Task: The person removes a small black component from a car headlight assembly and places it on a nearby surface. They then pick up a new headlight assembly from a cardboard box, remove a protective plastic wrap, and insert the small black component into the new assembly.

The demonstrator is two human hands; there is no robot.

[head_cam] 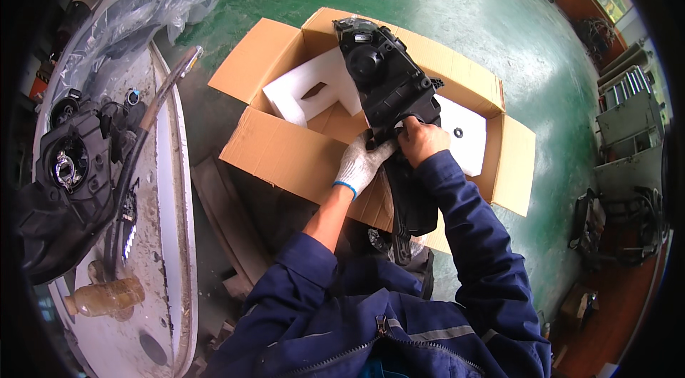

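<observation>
A black vehicle headlight assembly, its back side up, lies slantwise across an open cardboard box. My left hand, in a white knit glove with a blue cuff, holds the housing's near-left edge. My bare right hand is curled at a round opening in the housing, and its fingertips are partly hidden there. A round black cap sits farther up the housing. On the white foam sheet to the right lies a small black ring.
White foam padding sits inside the box's left part. At left, a white panel carries another black headlight housing, a long-handled bar, a plastic bottle and clear plastic wrap. A metal cabinet stands right.
</observation>
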